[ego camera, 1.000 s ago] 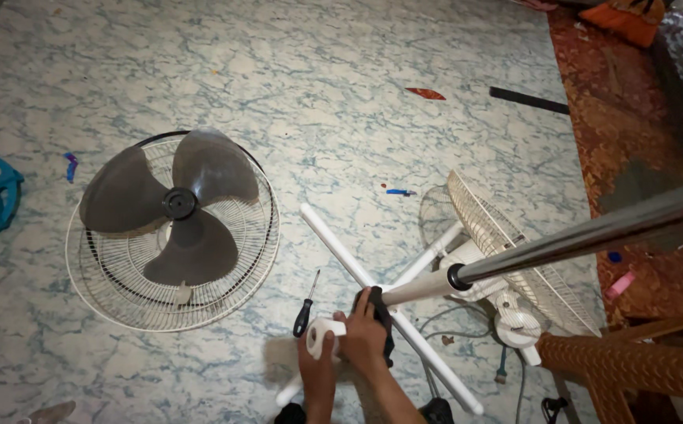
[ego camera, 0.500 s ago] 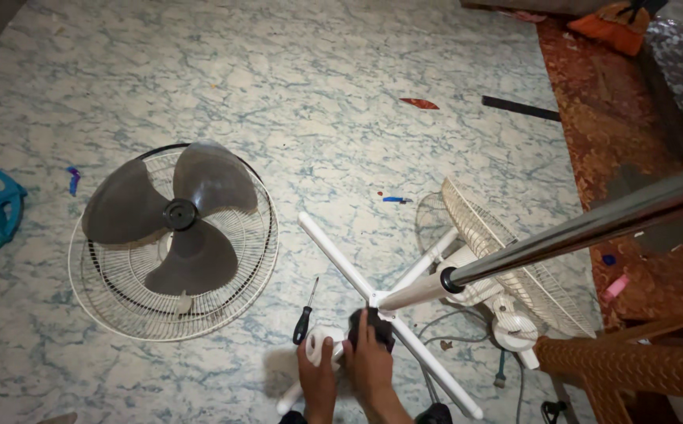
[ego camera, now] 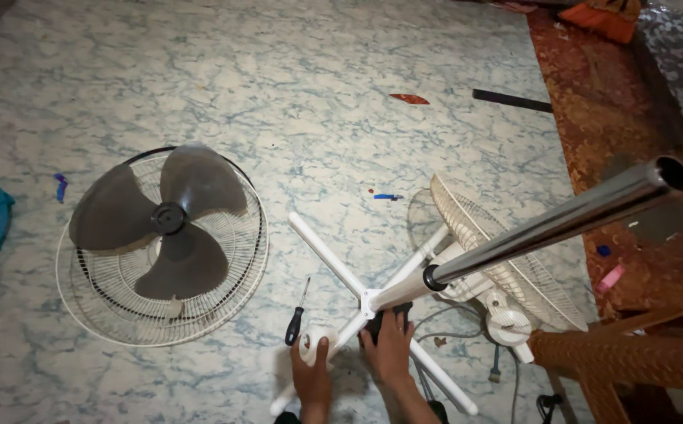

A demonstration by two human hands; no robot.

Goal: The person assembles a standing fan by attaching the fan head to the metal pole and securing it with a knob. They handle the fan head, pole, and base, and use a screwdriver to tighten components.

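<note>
The left hand point(ego camera: 311, 375) grips a white cap point(ego camera: 310, 345) at one leg of the white cross base point(ego camera: 334, 263); the right hand point(ego camera: 389, 345) closes around a dark piece point(ego camera: 392, 312) beneath its hub on the floor point(ego camera: 279, 94), screwdriver point(ego camera: 295, 317) just beside.

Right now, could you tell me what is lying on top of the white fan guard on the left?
A grey three-bladed fan blade lies on the white fan guard. Whatever sits beneath the blade's hub is covered.

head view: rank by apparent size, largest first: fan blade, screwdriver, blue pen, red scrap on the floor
1. Fan blade, by far the largest.
2. Screwdriver.
3. Red scrap and blue pen: both tiny and look about alike; the scrap lies farther from the camera, so no ranking between them.
</note>
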